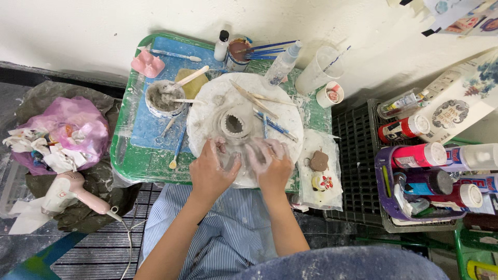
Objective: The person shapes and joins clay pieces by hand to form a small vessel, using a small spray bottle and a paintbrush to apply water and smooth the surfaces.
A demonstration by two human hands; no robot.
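I log both hands pressing clay: left hand [210, 171] flat, right hand [270, 163] curled over a lump on the round board [290, 129]. Risk, I judge: a slip knocks the clay ring [234, 124].

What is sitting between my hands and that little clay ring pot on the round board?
Nothing visible. Both the left hand and right hand rest on the round board just below the clay ring pot; the wooden tools lie beyond it.

The clay under the left hand [210, 173] and right hand [270, 165] is hidden — the bottle basket [386, 207] runs off the right edge.
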